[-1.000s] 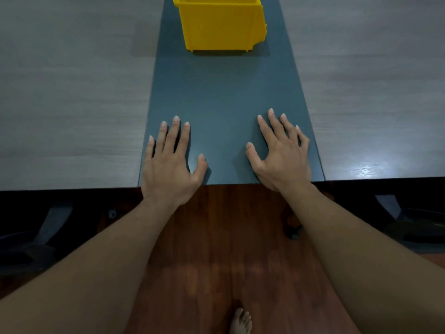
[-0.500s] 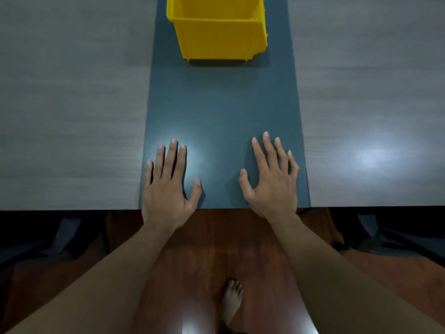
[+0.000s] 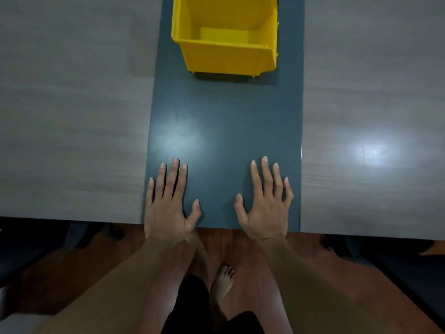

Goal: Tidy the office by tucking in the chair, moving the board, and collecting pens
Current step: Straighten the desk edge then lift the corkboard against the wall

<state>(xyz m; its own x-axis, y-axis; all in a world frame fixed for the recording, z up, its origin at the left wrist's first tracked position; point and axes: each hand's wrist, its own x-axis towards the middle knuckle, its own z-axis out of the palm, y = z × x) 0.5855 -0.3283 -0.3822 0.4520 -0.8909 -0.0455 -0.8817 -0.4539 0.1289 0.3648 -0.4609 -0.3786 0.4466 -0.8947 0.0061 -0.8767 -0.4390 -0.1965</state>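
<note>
A person is standing at a grey wood-grain table [image 3: 72, 116] and laying both hands flat on a dark blue-grey board [image 3: 224, 131] that is running up the centre of the frame. The board's long axis is lying vertically in the picture, from the table's near edge toward the top of the frame, where it is passing out of view; its near short edge is sitting flush with the table edge just below the middle of the frame.

The left hand [image 3: 168, 203] is resting palm down on the board's lower left corner, fingers spread apart and pointing toward the top of the frame, gripping nothing. The right hand [image 3: 265, 206] is lying palm down near the board's lower right corner, fingers likewise splayed and pointing up the frame, holding nothing. The two hands are sitting well apart, with bare board between them.

A yellow bin [image 3: 226, 54] is standing on the board in the upper centre of the frame, open side up, its far part cut off by the top edge. Inside, only yellow surfaces are showing.

Below the table edge, a reddish wood floor [image 3: 325, 280] is showing, with a bare foot [image 3: 224, 283] in the lower centre. Dark shapes are sitting under the table at lower left and lower right; what they are is too dim to tell.
</note>
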